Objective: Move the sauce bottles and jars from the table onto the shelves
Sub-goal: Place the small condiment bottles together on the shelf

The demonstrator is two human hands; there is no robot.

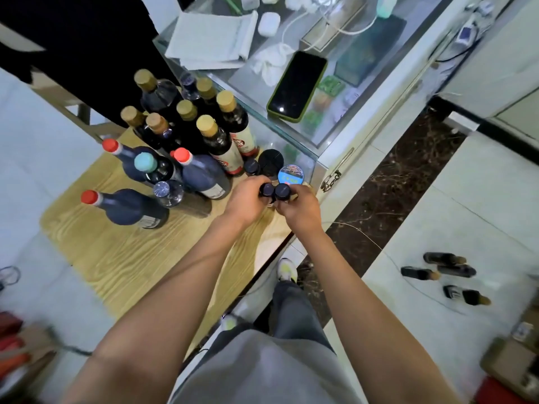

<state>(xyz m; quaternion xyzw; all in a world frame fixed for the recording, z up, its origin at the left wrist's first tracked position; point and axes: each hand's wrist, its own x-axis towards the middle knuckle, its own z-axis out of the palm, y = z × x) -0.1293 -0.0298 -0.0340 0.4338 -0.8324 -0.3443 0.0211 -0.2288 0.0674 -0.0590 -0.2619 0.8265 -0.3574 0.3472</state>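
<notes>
We see the left hand [248,199] gripping one small dark-capped bottle [267,189] and the right hand [300,209] gripping its neighbour [282,191], both at the right edge of the wooden table [116,258]. Most of the job looks undone: over a dozen tall bottles [186,135] stand at the table's far left, no shelves in view. A glass counter [291,135] with a phone [297,86] sits beyond; pale tiled floor [466,214] to the right.

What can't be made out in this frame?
- Head view, two small bottles: left hand and right hand cover all but the caps.
- Shelves: not in frame.
- Bottle labels: too blurred to read.
- Floor bottles: too small to identify.
</notes>
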